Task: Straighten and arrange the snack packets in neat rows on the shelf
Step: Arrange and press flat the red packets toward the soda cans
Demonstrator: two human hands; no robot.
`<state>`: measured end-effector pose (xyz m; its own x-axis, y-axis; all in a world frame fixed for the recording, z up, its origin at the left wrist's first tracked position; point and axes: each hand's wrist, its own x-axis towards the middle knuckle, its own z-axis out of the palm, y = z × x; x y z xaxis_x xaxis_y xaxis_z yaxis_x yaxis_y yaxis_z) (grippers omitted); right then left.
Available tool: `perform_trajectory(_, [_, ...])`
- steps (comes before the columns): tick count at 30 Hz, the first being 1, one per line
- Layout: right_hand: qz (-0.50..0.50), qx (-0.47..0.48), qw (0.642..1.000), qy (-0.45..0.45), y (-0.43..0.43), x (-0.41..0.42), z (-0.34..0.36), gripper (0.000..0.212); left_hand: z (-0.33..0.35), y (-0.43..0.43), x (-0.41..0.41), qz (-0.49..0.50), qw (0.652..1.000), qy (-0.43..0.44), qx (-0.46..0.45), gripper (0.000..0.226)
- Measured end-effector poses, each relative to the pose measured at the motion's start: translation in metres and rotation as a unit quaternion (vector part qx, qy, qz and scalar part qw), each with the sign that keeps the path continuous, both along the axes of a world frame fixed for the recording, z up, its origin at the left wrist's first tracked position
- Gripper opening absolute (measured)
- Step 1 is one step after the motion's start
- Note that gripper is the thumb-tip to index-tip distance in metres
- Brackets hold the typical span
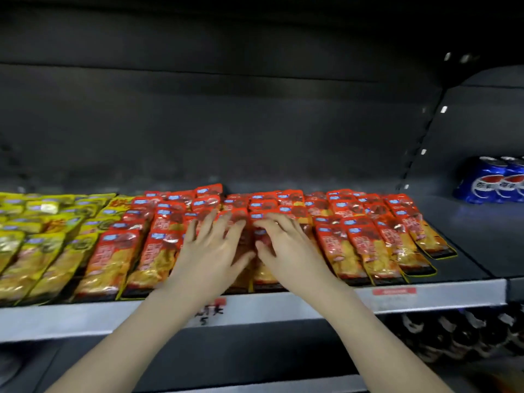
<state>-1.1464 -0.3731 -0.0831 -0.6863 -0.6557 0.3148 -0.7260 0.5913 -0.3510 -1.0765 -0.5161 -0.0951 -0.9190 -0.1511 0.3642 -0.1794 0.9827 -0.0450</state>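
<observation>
While seen from head view: left hand (211, 248) and right hand (286, 245) laid flat, fingers spread, side by side on middle red snack packets (348, 239), gripping nothing; probably pressing overlapped rows square on shelf (425, 296). Yellow packets (37, 251) left.

Two hands are counted at the centre of the frame: one left hand (209, 245) and one right hand (286, 242). Two kinds of snack packets are recorded: red packets (368, 239) across the centre and yellow packets (39, 251) at the left. More than ten of each are visible; exact totals cannot be taken owing to overlap and blur. Two blue cans (482, 180) are plainly seen at the right edge, with a third cut off. Two red price tags (394, 291) are counted on the shelf rail (312, 304).
</observation>
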Motion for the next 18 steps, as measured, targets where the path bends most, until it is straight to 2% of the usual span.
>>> perform_trajectory(5, [0.026,0.076,0.997,0.008,-0.04,0.024,-0.013,0.055,-0.008,-0.056,0.043,0.064,0.995,-0.073,0.014,0.073])
perform_trajectory(9, [0.014,0.13,0.991,-0.005,-0.054,0.027,-0.021,0.062,-0.019,-0.07,0.052,0.047,0.992,-0.088,0.071,0.111])
perform_trajectory(10, [0.01,0.135,0.991,-0.004,-0.056,0.028,-0.023,0.062,-0.02,-0.068,0.053,0.046,0.988,-0.105,0.103,0.111])
perform_trajectory(13, [0.007,0.125,0.992,0.0,-0.056,0.028,-0.025,0.059,-0.02,-0.064,0.05,0.045,0.977,-0.129,0.164,0.077])
perform_trajectory(18, [0.002,0.116,0.993,-0.005,-0.056,0.028,-0.026,0.055,-0.022,-0.059,0.045,0.037,0.972,-0.139,0.187,0.071])
